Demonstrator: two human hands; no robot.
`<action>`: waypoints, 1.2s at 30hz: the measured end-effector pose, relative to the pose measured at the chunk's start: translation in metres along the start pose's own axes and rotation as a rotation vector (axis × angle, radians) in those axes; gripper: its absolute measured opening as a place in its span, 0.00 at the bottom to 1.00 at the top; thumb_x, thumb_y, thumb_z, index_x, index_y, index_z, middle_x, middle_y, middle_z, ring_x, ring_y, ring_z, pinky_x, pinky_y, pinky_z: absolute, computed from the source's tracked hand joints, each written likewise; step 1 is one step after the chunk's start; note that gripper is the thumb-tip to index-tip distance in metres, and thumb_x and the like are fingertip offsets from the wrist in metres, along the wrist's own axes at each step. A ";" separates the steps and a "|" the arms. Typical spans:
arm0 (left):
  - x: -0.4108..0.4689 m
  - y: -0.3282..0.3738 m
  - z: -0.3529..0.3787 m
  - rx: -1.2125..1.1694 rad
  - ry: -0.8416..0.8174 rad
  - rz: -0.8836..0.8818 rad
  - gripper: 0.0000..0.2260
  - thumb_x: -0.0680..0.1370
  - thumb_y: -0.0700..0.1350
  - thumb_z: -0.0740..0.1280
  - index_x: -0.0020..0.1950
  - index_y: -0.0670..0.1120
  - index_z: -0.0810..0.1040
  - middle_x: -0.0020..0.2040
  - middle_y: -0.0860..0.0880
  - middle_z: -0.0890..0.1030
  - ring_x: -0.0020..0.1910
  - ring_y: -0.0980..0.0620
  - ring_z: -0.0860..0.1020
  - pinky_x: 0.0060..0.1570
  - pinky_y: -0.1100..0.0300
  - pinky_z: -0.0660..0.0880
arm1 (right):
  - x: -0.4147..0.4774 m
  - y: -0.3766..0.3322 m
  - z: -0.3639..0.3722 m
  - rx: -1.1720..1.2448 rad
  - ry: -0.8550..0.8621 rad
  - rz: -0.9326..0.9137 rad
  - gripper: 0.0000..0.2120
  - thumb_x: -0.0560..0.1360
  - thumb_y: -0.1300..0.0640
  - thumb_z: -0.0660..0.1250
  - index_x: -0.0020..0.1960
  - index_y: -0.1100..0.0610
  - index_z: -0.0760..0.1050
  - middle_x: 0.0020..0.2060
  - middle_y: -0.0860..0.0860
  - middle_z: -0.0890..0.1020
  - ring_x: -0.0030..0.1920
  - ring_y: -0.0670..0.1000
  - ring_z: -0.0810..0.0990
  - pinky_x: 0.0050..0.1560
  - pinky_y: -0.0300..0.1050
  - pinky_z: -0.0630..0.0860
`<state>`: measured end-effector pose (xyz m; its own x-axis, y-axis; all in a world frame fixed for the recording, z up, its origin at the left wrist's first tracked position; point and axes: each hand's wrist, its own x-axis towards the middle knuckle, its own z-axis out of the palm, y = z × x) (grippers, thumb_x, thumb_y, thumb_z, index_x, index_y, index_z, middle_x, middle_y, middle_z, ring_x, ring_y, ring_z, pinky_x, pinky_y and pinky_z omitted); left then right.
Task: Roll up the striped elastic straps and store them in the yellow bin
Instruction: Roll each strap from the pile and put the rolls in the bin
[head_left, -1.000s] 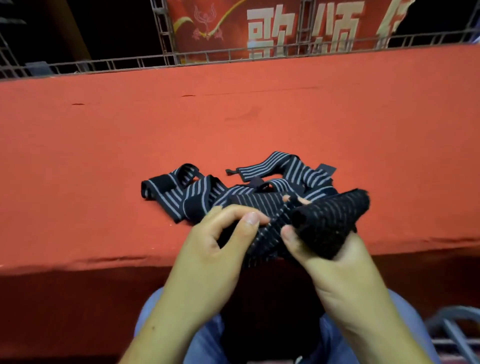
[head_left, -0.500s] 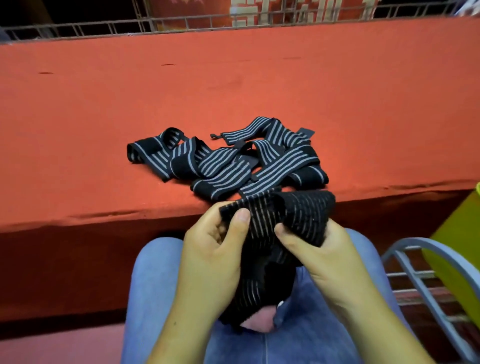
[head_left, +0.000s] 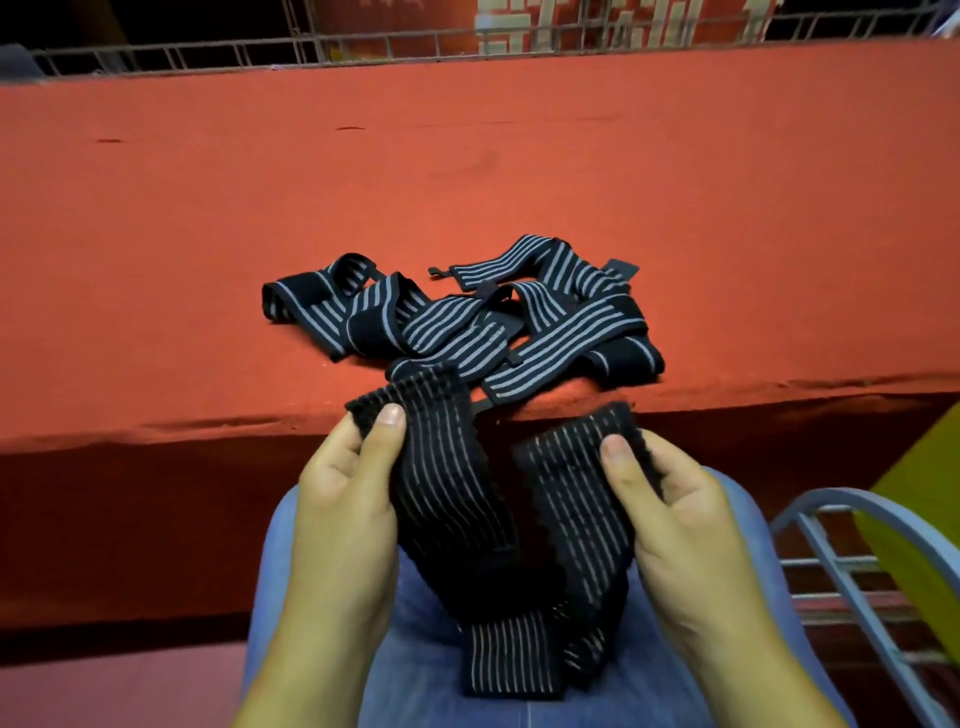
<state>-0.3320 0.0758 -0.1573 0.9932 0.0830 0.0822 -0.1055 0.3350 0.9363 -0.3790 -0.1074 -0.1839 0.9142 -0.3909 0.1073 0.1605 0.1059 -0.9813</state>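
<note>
Stripes, thin and pale, run down the held strap (head_left: 452, 467), a long band of soft, stretchy black cloth with bumpy, wavy edges. We see it hang in a U shape. One end goes up to the left hand (head_left: 343, 499) and the other end goes up to the right hand (head_left: 670, 499). The middle sags onto the lap (head_left: 291, 597) in blue jeans, where it folds over itself. The left hand grips its end, with the left thumb (head_left: 387, 421) pressed on the front of the cloth and the fingers curled behind it. The right hand grips the other end the same way, with the right thumb (head_left: 618, 452) on top. The two hands are apart. The strap is flat and loose, not yet rolled.

Just past the hands, the pile of straps (head_left: 467, 332) lies at the near edge of the table (head_left: 208, 234). These are black too, with wider grey stripes, and they twist and cross over each other in loops. Some have plain black patches. The table is covered in flat red cloth that looks a bit fuzzy, with a few small creases.

At the right edge we see part of the yellow bin (head_left: 914, 499), smooth, low down and well apart from the straps. Between it and the lap is the chair frame (head_left: 831, 525), made of thin round grey-blue metal bars. Far behind the table, a rail (head_left: 208, 52) of thin metal rods runs from left to right.
</note>
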 end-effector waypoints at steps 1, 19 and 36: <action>-0.001 0.000 0.002 -0.042 -0.033 -0.019 0.11 0.83 0.41 0.62 0.53 0.43 0.85 0.50 0.46 0.88 0.48 0.54 0.85 0.45 0.64 0.80 | 0.000 0.000 0.000 0.002 -0.013 -0.005 0.10 0.75 0.47 0.68 0.50 0.43 0.87 0.45 0.49 0.90 0.45 0.46 0.87 0.47 0.41 0.82; -0.008 -0.005 0.002 0.144 -0.402 -0.038 0.18 0.74 0.54 0.68 0.60 0.49 0.86 0.58 0.44 0.87 0.62 0.44 0.83 0.67 0.42 0.75 | -0.002 -0.018 0.004 -0.094 -0.070 -0.065 0.13 0.80 0.45 0.67 0.49 0.52 0.86 0.45 0.54 0.89 0.46 0.50 0.87 0.47 0.40 0.82; -0.009 0.010 0.001 0.064 -0.294 -0.022 0.12 0.78 0.47 0.70 0.50 0.37 0.82 0.43 0.41 0.84 0.42 0.48 0.80 0.40 0.61 0.78 | 0.018 -0.003 -0.014 -0.093 0.250 -0.076 0.08 0.85 0.59 0.66 0.56 0.52 0.85 0.46 0.46 0.90 0.49 0.43 0.84 0.53 0.37 0.79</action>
<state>-0.3419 0.0773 -0.1485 0.9681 -0.2019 0.1483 -0.0897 0.2733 0.9577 -0.3680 -0.1281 -0.1814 0.7789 -0.6089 0.1502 0.1799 -0.0125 -0.9836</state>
